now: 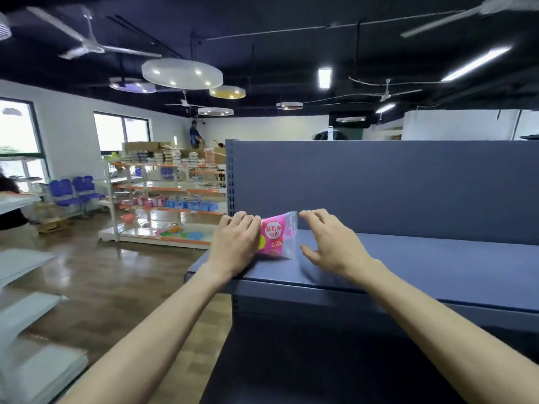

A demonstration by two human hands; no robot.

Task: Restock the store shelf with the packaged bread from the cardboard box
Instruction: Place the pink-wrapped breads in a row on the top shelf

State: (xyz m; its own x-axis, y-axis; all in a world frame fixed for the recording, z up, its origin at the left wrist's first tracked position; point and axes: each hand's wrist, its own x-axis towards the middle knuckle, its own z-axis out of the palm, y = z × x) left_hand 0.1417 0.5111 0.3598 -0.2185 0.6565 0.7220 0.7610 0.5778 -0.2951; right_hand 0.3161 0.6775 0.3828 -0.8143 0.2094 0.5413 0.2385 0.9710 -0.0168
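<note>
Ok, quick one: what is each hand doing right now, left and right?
Left hand: fingers curled against the pink bread packet standing on the blue shelf, steadying it.
Right hand: open, fingers spread beside the packet, holding nothing.

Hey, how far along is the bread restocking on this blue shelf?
Barely started. One pink bread packet stands at the blue shelf's left end. The left hand holds its edge; the right hand hovers open beside it. The rest of the shelf is bare; the cardboard box is out of view.
</note>
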